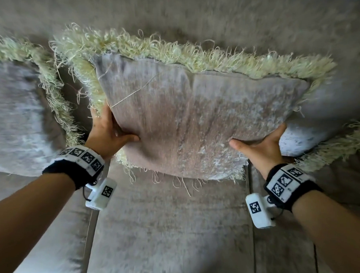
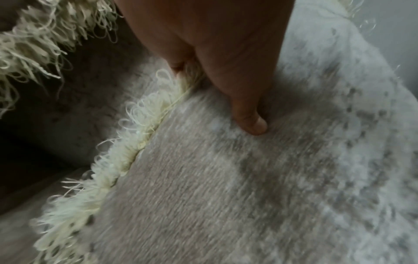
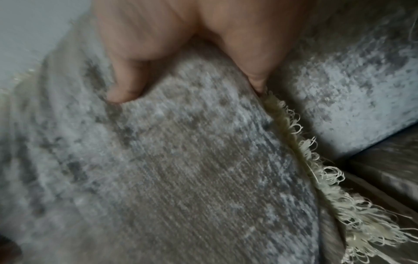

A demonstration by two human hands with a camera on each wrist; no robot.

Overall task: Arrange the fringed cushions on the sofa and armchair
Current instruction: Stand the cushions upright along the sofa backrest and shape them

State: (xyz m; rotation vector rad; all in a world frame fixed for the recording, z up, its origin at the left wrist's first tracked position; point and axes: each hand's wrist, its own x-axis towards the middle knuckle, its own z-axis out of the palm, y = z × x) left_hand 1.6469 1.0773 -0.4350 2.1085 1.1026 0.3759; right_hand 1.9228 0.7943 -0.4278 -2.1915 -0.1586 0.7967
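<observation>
A grey-beige cushion [image 1: 195, 119] with a cream fringe is held tilted above the sofa seat [image 1: 168, 228], in front of the backrest. My left hand [image 1: 109, 130] grips its left edge, thumb on the front face and fingers hidden behind. My right hand [image 1: 259, 145] grips its lower right edge the same way. The left wrist view shows my left thumb [image 2: 248, 123] pressed into the cushion fabric [image 2: 226, 196] beside its fringe. The right wrist view shows my right thumb [image 3: 122, 89] dented into the fabric [image 3: 181, 169].
A second fringed cushion [image 1: 17, 113] leans against the backrest at the left. A third fringed cushion [image 1: 321, 131] lies at the right, partly behind the held one. The sofa backrest [image 1: 191, 17] fills the top of the view.
</observation>
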